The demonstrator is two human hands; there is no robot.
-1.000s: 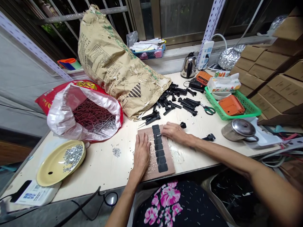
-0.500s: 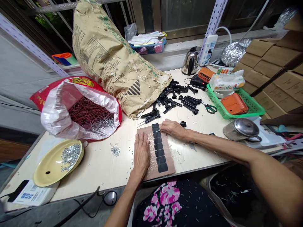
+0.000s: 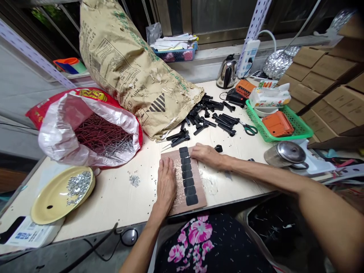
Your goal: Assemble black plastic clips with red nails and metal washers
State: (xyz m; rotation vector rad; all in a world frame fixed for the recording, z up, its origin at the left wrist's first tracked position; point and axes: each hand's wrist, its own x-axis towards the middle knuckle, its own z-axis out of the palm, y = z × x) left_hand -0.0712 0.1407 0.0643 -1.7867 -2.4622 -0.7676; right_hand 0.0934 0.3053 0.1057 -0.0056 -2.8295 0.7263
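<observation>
We see the wooden board (image 3: 199, 185) lying flat at the front edge of the bench (image 3: 119, 197), near its middle. A column of black pads (image 3: 187, 174) runs along the board from its far end to its near end, each pad just beside the next.

Left hand (image 3: 166, 184): laid palm down on the left part of the board, fingers extended and close together, pointing toward the far edge of the bench. It holds nothing; it rests flat on the board, beside the column of pads.

Right hand (image 3: 206, 154): placed at the far right corner of the board, fingers curled toward the uppermost pads. The fingertips meet the board edge beside those pads; we cannot tell whether they pinch anything.

Around the board:
- A pile of black plastic parts (image 3: 207, 119) lies beyond the board, toward the far edge.
- A torn paper sack (image 3: 127, 68) leans over the far left part of the bench, its mouth at the pile.
- A red-and-white bag of nails (image 3: 85, 132) sits toward the left edge.
- A yellow dish (image 3: 51, 197) with small metal pieces stands at the front left corner.
- A green basket (image 3: 301, 131) stands toward the right edge.
</observation>
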